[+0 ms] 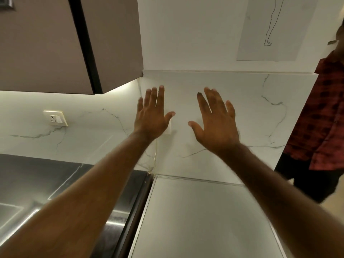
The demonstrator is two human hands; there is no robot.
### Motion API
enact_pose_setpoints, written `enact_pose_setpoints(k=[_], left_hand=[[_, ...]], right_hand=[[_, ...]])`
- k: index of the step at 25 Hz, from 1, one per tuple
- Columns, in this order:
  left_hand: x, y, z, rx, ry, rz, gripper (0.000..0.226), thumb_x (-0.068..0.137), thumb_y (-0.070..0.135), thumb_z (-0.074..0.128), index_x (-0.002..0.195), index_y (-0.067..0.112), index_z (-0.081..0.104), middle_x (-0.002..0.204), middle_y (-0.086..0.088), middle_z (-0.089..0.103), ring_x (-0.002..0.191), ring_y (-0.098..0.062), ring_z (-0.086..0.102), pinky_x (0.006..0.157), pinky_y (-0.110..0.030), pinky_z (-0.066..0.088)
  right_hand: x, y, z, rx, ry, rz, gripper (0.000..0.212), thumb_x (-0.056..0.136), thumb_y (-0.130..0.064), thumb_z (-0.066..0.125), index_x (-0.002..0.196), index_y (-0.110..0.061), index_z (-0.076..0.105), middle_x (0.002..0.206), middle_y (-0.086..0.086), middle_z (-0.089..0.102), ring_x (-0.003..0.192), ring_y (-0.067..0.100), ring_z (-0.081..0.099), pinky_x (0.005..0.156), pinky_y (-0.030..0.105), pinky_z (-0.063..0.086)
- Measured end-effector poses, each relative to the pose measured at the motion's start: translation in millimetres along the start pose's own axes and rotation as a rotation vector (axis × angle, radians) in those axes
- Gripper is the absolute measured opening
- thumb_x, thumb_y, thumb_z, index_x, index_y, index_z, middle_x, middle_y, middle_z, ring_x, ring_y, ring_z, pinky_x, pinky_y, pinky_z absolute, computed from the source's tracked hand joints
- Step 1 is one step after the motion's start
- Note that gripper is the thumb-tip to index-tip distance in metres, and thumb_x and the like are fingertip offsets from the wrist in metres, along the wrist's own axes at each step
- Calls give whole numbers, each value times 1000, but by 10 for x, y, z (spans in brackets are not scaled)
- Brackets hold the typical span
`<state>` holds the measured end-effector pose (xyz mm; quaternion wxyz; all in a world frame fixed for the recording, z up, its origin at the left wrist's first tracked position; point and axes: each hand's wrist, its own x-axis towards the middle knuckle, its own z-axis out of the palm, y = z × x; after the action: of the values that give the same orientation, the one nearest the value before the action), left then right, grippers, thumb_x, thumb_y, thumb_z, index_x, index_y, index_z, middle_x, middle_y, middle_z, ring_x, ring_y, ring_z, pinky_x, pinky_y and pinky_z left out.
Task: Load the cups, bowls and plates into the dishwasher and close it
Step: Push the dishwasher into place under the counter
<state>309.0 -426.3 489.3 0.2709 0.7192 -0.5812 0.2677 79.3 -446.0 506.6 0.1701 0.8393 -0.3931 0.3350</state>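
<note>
Spanning the view, a marble-veined wall [242, 108] backs a brown upper cabinet [46, 43], a white flat-topped unit [204, 220] and a steel counter [28, 183]. A person in a red shirt [320, 118] stands at right. Left hand [151, 118] and right hand [217, 125] are raised before the wall (fingers spread, holding nothing). Where the dishes sit cannot be told.

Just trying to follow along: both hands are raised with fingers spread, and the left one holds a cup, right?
No. The head view shows the left hand holding nothing. Both it and the right hand are raised with fingers spread.
</note>
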Motion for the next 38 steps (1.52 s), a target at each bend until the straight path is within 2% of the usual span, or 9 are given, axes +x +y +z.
enact_pose_setpoints(k=[4, 13, 22, 32, 38], left_hand=[[-34, 170, -642, 96, 148, 26, 87, 101, 69, 31, 164, 16, 2, 172, -9, 5, 158, -29, 4, 126, -51, 7], [-630, 341, -1634, 188, 191, -5, 89, 98, 74, 23, 164, 16, 6, 172, -8, 7, 158, -30, 6, 126, -54, 7], [-1654, 372, -2616, 190, 184, 8, 91, 98, 75, 22, 164, 15, 6, 172, -8, 5, 158, -29, 4, 126, -53, 5], [-2505, 671, -3171, 121, 116, 1, 91, 98, 75, 23, 164, 15, 5, 172, -7, 5, 158, -28, 5, 125, -52, 4], [-3192, 1062, -2897, 114, 9, 29, 91, 98, 75, 19, 164, 15, 2, 172, -9, 1, 158, -29, 1, 126, -56, 7]], right_hand=[[160, -30, -563, -5, 99, -26, 83, 98, -60, 43, 161, -17, 11, 170, 8, 3, 156, 28, 4, 122, 59, 12], [-197, -368, -1466, 25, 219, -59, 83, 95, -63, 43, 160, -16, 18, 169, 10, 11, 155, 31, 12, 121, 61, 16], [-1209, -1052, -2195, -5, 181, -3, 85, 96, -64, 43, 161, -18, 13, 169, 8, 7, 155, 30, 9, 122, 60, 12], [-2177, -1154, -2923, -35, 93, 29, 85, 96, -63, 45, 161, -18, 12, 169, 8, 7, 156, 30, 7, 122, 60, 13], [-2891, -995, -2751, 9, 8, 30, 85, 96, -61, 48, 161, -17, 14, 169, 8, 8, 155, 29, 8, 122, 59, 15]])
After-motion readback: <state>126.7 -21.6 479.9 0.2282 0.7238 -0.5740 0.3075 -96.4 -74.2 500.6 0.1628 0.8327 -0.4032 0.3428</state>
